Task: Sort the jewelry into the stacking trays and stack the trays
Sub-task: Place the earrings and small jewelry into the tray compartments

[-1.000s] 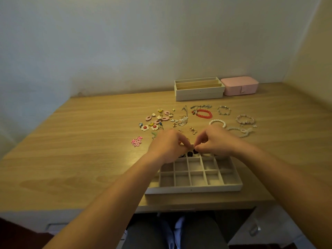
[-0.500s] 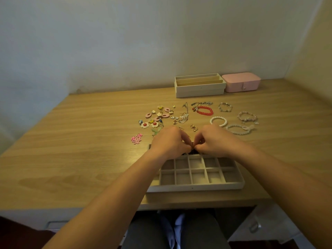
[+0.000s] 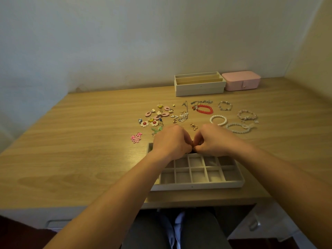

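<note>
A pale divided tray [image 3: 197, 185] with many small compartments lies at the table's near edge. My left hand [image 3: 170, 141] and my right hand [image 3: 215, 141] meet over its far row, fingers curled, fingertips pinching one small jewelry piece [image 3: 195, 143] between them; it is mostly hidden. The hands cover the far compartments. Beyond them loose jewelry lies on the table: pink and flower earrings [image 3: 158, 115], pink cut-out earrings [image 3: 136, 137], small gold earrings [image 3: 193, 126], a red bead bracelet [image 3: 204, 109] and a pearl bracelet [image 3: 218, 120].
Two more stacked pale trays [image 3: 200, 87] with long slots stand at the back by the wall, a pink jewelry box [image 3: 241, 80] to their right. More bracelets [image 3: 247, 116] lie at right. A side wall bounds the table on the right.
My two hands drew closer together over the tray's far row until their fingertips met. The jewelry on the table has not moved.
</note>
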The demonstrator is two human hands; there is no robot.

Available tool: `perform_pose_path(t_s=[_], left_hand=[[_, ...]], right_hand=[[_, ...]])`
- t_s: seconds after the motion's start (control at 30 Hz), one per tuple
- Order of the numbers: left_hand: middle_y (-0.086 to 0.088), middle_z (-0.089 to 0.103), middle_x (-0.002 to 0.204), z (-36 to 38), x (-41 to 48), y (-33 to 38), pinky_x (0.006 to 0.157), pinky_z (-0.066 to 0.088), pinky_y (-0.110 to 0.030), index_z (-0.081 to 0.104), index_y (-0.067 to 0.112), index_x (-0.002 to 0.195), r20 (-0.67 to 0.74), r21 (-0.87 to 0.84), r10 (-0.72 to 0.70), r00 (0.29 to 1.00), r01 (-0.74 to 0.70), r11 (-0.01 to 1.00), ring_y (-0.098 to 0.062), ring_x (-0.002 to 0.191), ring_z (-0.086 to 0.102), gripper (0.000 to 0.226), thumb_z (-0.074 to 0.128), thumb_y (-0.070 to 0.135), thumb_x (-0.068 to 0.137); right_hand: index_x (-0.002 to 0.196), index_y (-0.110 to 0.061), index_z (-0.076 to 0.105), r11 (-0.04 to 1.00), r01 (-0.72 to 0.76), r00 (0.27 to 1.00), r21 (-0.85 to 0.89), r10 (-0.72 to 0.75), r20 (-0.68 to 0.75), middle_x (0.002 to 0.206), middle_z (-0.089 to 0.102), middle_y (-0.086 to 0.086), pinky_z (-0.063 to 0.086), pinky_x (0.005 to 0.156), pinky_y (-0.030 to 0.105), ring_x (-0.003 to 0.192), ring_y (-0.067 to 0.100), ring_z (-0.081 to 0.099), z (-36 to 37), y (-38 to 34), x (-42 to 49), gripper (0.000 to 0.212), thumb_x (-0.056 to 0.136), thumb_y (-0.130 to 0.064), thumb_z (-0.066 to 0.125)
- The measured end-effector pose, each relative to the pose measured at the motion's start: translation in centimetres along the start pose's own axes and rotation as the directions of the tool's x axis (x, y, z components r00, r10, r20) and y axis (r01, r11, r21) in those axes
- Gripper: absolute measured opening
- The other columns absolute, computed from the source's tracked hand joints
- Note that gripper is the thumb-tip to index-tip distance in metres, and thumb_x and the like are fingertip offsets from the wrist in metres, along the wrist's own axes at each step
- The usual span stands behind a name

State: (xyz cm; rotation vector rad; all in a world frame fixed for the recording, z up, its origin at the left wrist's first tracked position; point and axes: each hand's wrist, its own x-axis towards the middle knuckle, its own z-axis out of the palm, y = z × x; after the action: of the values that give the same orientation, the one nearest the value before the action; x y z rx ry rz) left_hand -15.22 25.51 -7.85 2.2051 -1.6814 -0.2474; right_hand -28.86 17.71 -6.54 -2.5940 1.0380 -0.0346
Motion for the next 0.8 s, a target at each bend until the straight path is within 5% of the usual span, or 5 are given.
perform_pose_path(t_s=[0.43, 0.6, 0.8], left_hand=[[0.008, 0.072, 0.081, -0.4, 0.3, 0.2, 0.069, 0.053, -0.032, 0.081, 0.038, 0.087, 0.054, -0.058, -0.013, 0.998, 0.016, 0.998, -0.019, 0.079, 0.065, 0.015, 0.076, 0.026, 0.080], [0.010, 0.073, 0.079, -0.9, 0.3, 0.2, 0.075, 0.055, -0.033, 0.082, 0.036, 0.089, 0.098, -0.109, -0.012, 0.995, 0.023, 0.994, -0.015, 0.081, 0.065, 0.018, 0.072, 0.021, 0.084], [0.012, 0.073, 0.099, -2.3, -0.4, -0.8, 0.084, 0.046, -0.022, 0.082, 0.029, 0.096, 0.137, -0.225, 0.052, 0.989, -0.020, 0.974, -0.009, 0.097, 0.062, 0.031, 0.060, 0.007, 0.094]], right_hand=[[0.087, -0.025, 0.076, 0.972, 0.010, 1.000, -0.235, -0.017, -0.026, 0.077, 0.067, -0.005, 0.055, 0.064, 0.033, 0.076, 0.018, 0.065, -0.7, -1.3, 0.5, 0.009, 0.083, -0.021, 0.069], [0.090, -0.024, 0.081, 0.996, 0.015, 0.999, -0.089, -0.012, 0.034, 0.083, 0.074, -0.007, 0.062, 0.078, 0.040, 0.081, 0.012, 0.068, -0.9, -0.7, 0.6, 0.011, 0.087, -0.022, 0.071], [0.101, -0.030, 0.081, 0.996, 0.082, 0.996, 0.037, -0.083, 0.019, 0.088, 0.067, -0.021, 0.055, 0.083, 0.027, 0.089, 0.002, 0.061, -1.5, 0.5, -0.1, 0.025, 0.092, -0.016, 0.062]])
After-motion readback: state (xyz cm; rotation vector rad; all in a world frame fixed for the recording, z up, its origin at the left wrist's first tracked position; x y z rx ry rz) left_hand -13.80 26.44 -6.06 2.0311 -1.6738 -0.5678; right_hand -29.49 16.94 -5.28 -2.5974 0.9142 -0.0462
